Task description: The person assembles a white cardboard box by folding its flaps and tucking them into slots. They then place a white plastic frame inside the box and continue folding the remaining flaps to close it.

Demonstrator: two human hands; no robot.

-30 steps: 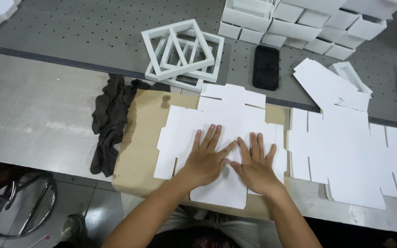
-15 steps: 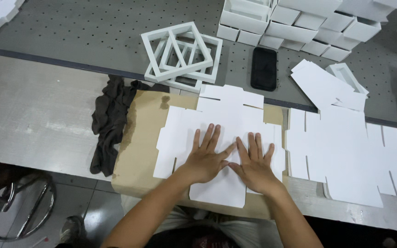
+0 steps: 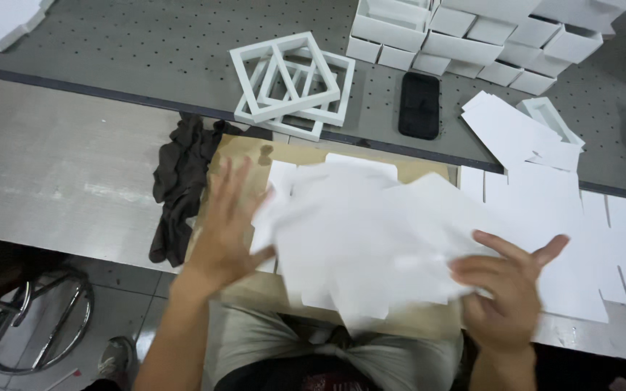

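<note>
Card sheet lifted off the counter

Both hands, earlier pressing flat, are now raising the blurred white card sheet (image 3: 360,232): left hand (image 3: 230,224) and right hand (image 3: 505,286) clamped on its edges, above the brown board (image 3: 237,156).

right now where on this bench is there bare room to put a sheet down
Free: the light bench top left of the dark cloth, and the grey perforated surface left of the white frames. Crowded: the middle, where both hands lift a white card blank, and the right, with flat blanks and stacked boxes.
</note>
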